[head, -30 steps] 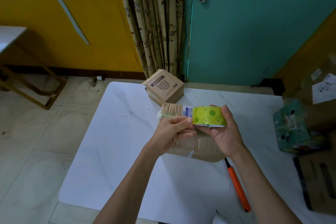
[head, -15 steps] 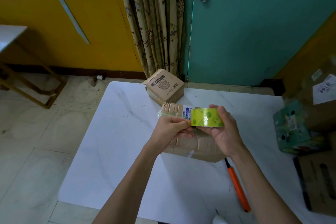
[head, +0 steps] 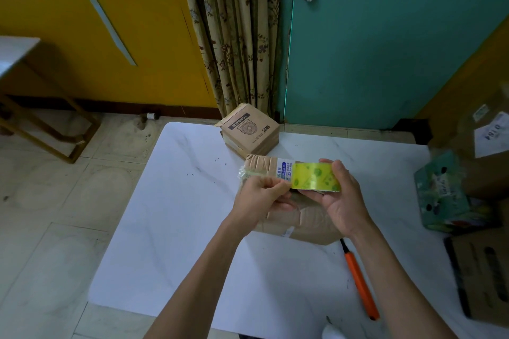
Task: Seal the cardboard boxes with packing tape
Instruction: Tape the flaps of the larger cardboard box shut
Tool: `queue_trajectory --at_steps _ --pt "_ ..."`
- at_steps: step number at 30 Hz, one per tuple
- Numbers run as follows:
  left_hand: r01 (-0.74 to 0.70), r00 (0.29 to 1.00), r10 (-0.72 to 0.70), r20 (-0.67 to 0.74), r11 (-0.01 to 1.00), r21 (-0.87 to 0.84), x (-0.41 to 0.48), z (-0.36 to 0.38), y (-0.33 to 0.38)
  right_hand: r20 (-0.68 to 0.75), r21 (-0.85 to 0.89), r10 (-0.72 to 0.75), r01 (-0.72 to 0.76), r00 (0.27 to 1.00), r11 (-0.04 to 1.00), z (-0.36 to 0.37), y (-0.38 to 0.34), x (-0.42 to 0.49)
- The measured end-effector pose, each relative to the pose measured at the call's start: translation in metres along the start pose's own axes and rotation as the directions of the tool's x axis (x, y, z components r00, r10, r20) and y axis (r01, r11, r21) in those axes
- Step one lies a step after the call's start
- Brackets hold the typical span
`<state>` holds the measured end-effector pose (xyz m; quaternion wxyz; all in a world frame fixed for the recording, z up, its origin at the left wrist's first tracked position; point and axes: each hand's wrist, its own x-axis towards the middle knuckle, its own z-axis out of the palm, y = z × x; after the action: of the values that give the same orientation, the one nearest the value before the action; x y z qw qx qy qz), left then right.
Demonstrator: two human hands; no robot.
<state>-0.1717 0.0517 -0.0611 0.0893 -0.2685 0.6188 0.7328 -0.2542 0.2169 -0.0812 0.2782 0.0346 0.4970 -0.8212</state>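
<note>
Your left hand [head: 261, 195] is now pinched shut at the left edge of the tape roll [head: 315, 175], fingertips on what looks like the loose end, though the end itself is too small to make out. Half a second ago it sat slightly lower. The yellow-green roll hangs just above the crumpled cardboard box [head: 300, 217] at the middle of the white worktop [head: 170, 228]. Your right hand [head: 341, 201] stays wrapped around the roll's right side, and has turned it a little. No tape is on the box yet; sealing is probably about to begin.
</note>
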Motion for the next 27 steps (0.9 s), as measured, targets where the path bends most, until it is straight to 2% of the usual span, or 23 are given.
queue_trajectory --at_steps 2,4,6,8,12,17,27 --pt "0.071 0.996 -0.058 0.066 0.972 -0.222 -0.003 -0.001 0.003 0.008 0.051 0.025 -0.025 1.000 0.998 0.001 -0.001 0.000" --pt "0.129 0.990 -0.097 0.104 0.921 -0.367 -0.006 0.000 0.004 0.032 0.070 0.041 -0.043 0.999 0.997 0.004 -0.001 0.000" --pt "0.152 0.988 -0.119 0.100 0.877 -0.455 -0.006 0.001 0.004 0.054 0.078 0.048 -0.052 0.997 0.996 0.007 -0.001 0.000" --pt "0.155 0.988 -0.127 0.091 0.868 -0.471 -0.006 -0.001 0.003 0.057 0.068 0.050 -0.053 0.997 0.996 0.007 -0.002 0.001" --pt "0.137 0.991 -0.123 0.061 0.902 -0.408 -0.005 -0.004 0.003 0.034 0.027 0.024 -0.025 0.999 0.999 0.005 -0.001 0.002" --pt "0.071 0.996 -0.061 0.059 0.980 -0.188 -0.006 -0.009 0.008 0.006 -0.061 -0.009 0.009 1.000 0.998 0.006 0.000 0.001" --pt "0.014 0.999 -0.017 0.034 0.996 0.091 -0.010 -0.008 0.023 0.011 -0.092 -0.006 0.007 1.000 0.996 0.007 -0.002 0.000"
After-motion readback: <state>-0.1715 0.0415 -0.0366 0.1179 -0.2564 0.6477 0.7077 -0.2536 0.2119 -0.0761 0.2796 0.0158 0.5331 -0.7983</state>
